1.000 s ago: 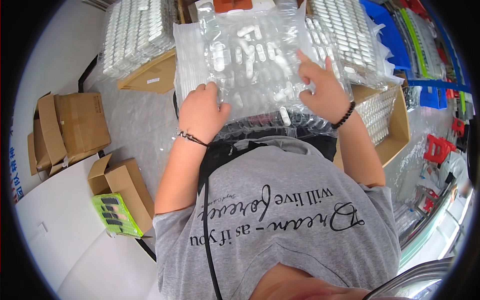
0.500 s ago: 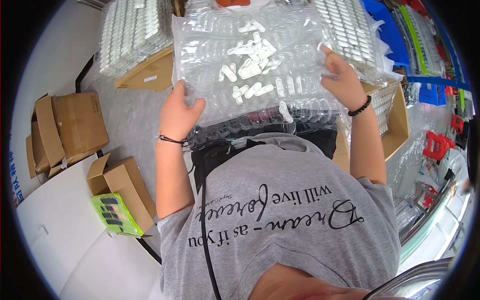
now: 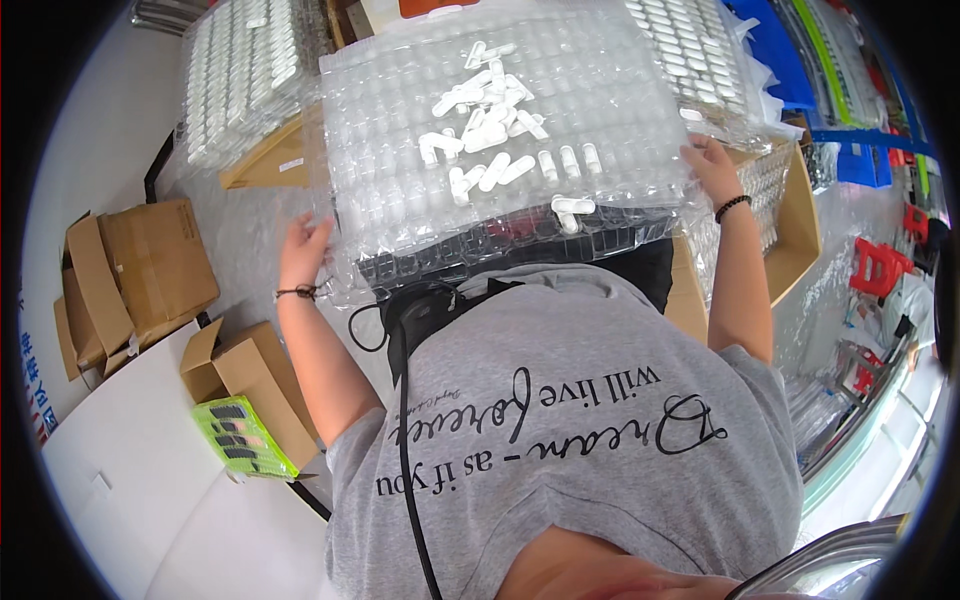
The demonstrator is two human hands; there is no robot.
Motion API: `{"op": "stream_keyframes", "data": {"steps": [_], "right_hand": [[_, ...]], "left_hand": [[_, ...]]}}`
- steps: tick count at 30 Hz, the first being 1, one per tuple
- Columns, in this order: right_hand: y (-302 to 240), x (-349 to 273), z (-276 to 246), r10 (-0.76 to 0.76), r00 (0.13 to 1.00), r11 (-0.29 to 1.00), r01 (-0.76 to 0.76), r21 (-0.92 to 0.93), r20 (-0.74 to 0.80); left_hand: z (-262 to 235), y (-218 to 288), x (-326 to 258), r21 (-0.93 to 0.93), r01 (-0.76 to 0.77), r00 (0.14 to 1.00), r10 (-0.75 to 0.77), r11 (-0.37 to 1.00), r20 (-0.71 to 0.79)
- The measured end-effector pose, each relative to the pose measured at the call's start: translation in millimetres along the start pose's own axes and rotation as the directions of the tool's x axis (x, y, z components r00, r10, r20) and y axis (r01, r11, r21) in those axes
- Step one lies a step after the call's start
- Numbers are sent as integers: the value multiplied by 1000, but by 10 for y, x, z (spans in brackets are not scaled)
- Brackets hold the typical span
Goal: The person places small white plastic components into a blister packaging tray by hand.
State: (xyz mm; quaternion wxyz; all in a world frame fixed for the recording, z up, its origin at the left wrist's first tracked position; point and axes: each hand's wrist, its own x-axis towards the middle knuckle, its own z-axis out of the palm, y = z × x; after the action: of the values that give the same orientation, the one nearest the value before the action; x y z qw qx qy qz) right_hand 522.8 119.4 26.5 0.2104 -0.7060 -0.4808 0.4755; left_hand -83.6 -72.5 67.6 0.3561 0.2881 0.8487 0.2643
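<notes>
In front of me a clear plastic blister tray (image 3: 400, 110), with rows of pockets, lies over a stack of similar trays (image 3: 420, 262). Loose white capsule-shaped pieces (image 3: 487, 130) are scattered along its middle. My left hand (image 3: 305, 250) is at the near left edge, thumb and fingers closed on the clear plastic. At the right edge my right hand (image 3: 714, 172) pinches the tray's border between thumb and fingers. A few white pieces (image 3: 571, 212) lie by the near edge, close to my body.
Stacks of filled trays stand at the far left (image 3: 240, 75) and far right (image 3: 690, 55). Brown cardboard boxes (image 3: 160, 255) are on the left, beside a bright green pack (image 3: 245, 437). A wooden-coloured bin (image 3: 800, 225), blue bins (image 3: 862, 185) and a red stool (image 3: 880, 265) are on the right.
The tray has gone from wavy to flatter, and the white pieces have shifted slightly left. My left hand has moved left and nearer; my right hand has moved slightly right and nearer.
</notes>
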Motion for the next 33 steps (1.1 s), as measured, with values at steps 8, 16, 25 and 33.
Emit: {"op": "stream_keyframes", "data": {"steps": [8,16,25,33], "right_hand": [[-321,-363,154,-498,813,867,454,-207,-302],[-196,66,89,-443,820,889,350,-296,-361],[353,22,138,157,972,987,-146,70,-175],[227,-147,286,-36,987,925,91,369,-154]], "left_hand": [[-66,-78,-105,-285,-103,993,117,953,30],[55,185,238,-134,-165,978,144,977,-149],[323,14,361,-162,147,976,-116,976,186],[214,-231,454,-446,135,878,102,885,468]]}}
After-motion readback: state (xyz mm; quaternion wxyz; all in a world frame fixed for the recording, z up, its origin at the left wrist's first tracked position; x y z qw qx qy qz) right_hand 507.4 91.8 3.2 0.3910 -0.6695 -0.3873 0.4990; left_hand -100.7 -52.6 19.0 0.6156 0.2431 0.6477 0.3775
